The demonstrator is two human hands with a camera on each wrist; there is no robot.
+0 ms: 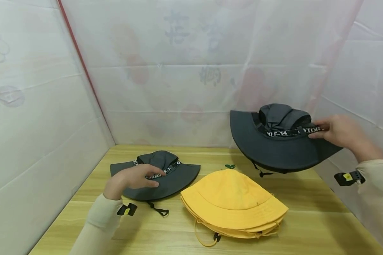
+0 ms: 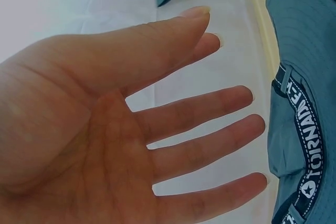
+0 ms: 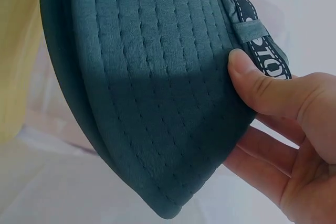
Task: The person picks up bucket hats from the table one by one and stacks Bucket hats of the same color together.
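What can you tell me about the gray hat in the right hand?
The raised gray hat is a wide-brimmed bucket style in dark, matte fabric with rows of stitching on the brim. A black band with white letters circles its crumpled crown, and a dark chin cord dangles below. It hangs tilted in the air, over the table's far right. The right hand pinches its brim, thumb on top.

The black woven band (image 1: 290, 132) around the lifted dark grey wide-brimmed fabric hat (image 1: 279, 141) is showing white "F-14" and "TOR". The matching band (image 2: 310, 145) on the dark grey hat lying on the desk (image 2: 307, 77) is reading "TORNADE", its ending unclear.
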